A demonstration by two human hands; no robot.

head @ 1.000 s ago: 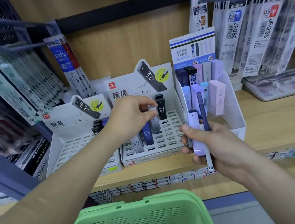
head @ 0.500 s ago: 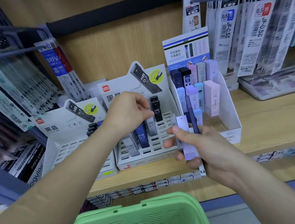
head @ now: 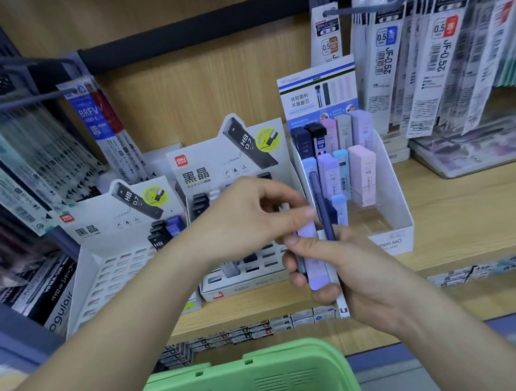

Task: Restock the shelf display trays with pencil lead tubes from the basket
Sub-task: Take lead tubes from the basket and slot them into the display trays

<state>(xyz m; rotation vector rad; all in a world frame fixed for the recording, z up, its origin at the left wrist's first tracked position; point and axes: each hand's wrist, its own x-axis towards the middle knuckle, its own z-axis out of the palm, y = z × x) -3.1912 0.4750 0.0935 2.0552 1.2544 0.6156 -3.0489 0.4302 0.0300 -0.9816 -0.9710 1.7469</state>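
My right hand (head: 346,268) grips a bunch of lead tubes upright: a lilac tube (head: 314,258) in front and a dark blue one (head: 324,214) behind it. My left hand (head: 246,218) reaches across, its thumb and fingers pinching the top of the lilac tube. Behind the hands stand three white display trays: the left tray (head: 102,269) with a few black tubes, the middle tray (head: 245,282) partly hidden by my hands, and the right tray (head: 397,215) with pastel and dark tubes. The green basket (head: 249,381) sits below at the frame's bottom.
Hanging refill packs (head: 425,68) fill the upper right, and more packs (head: 32,170) hang on hooks at the left. The wooden shelf (head: 467,209) runs to the right, with a clear box (head: 475,150) on it. Price labels line the shelf's front edge.
My left hand left the tubes in the middle tray and moved right to the lilac tube in my right hand. The view shifted slightly.
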